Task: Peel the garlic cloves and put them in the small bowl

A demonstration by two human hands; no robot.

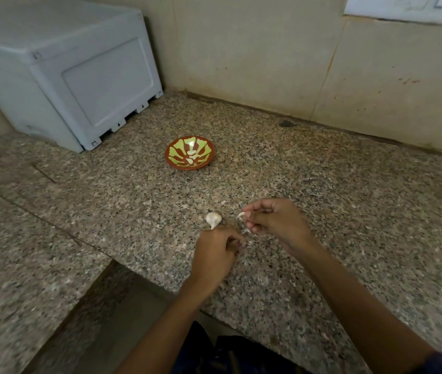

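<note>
Peeling mid-frame: right hand (274,222) pinches a garlic clove (241,215), left hand (218,252) curled, contents unclear; next, into the small bowl (189,155).

Dim, soft indoor light, wide-angle view

Shadows are faint; the wall (268,49) lines bow toward the edges, and the arms near the bottom look dark and slightly blurred.

A speckled brown granite desk (322,190) fills a corner between two beige, stained walls (255,49). A pale grey plastic crate (74,76) sits at the back left of it. A white sheet (403,9) hangs at the upper right of the wall.
</note>
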